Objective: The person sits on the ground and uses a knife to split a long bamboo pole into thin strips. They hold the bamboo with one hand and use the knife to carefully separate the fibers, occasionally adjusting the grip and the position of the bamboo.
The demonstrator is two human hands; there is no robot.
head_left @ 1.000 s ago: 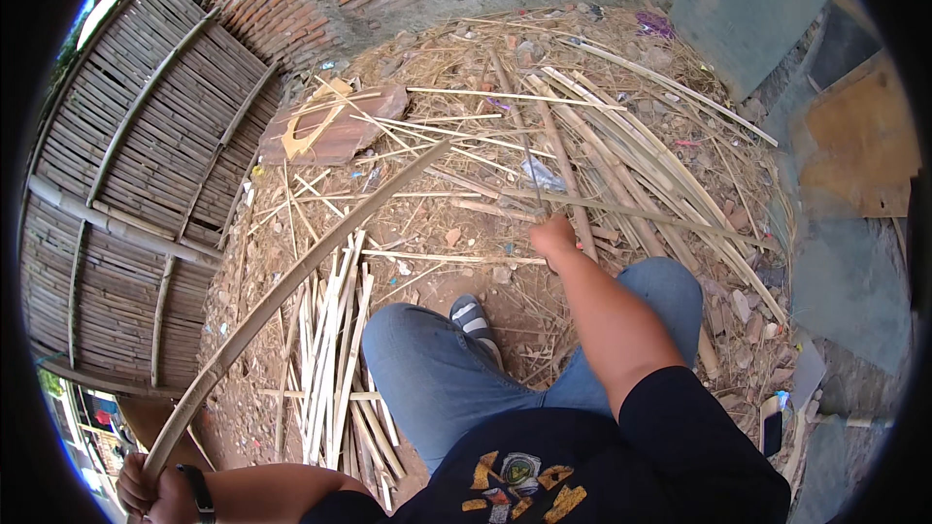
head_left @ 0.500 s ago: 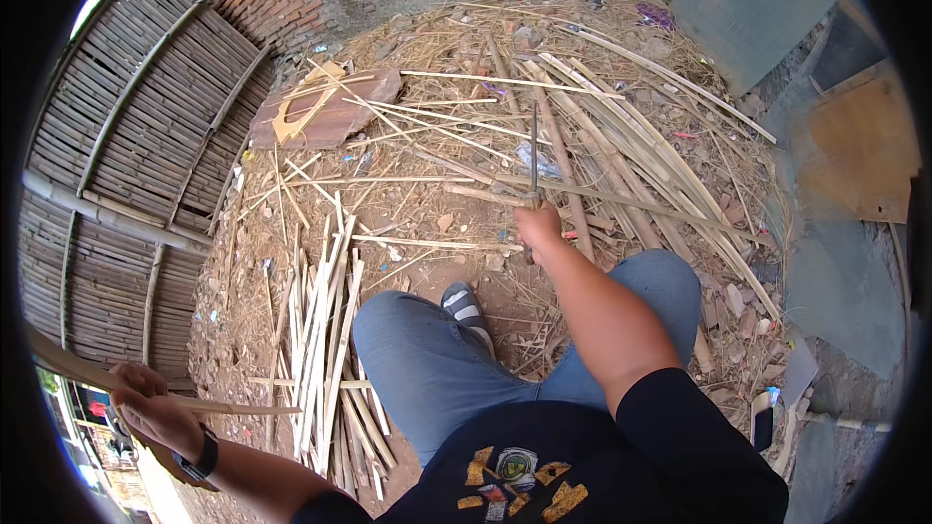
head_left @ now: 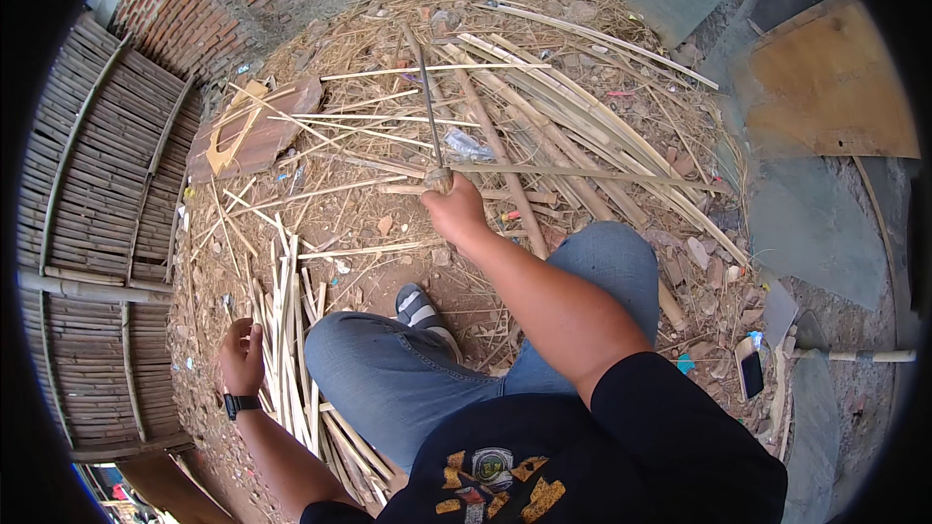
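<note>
My right hand (head_left: 453, 212) is closed round the handle of a machete-like knife (head_left: 429, 107). Its long, narrow dark blade points away from me over the scattered bamboo. A split bamboo strip (head_left: 592, 175) runs rightward from just beside the handle; whether it touches my hand I cannot tell. My left hand (head_left: 242, 354), with a dark watch on the wrist, is beside the heap of pale bamboo strips (head_left: 284, 301) left of my knee. Its fingers are loosely bent with the thumb apart, and no strip shows in it.
Long bamboo pieces (head_left: 602, 136) lie ahead to the right. A reddish-brown board (head_left: 282, 131) lies at the far left near a bamboo-slat wall (head_left: 92, 184). Grey sheets (head_left: 815, 233) stand along the right side, with a phone (head_left: 751, 371) near them. A brick wall (head_left: 184, 19) closes the back.
My left hand has let go of the bamboo strip it held and moved right and up to the strip heap. The view has shifted, and the knife stays in my right hand.
</note>
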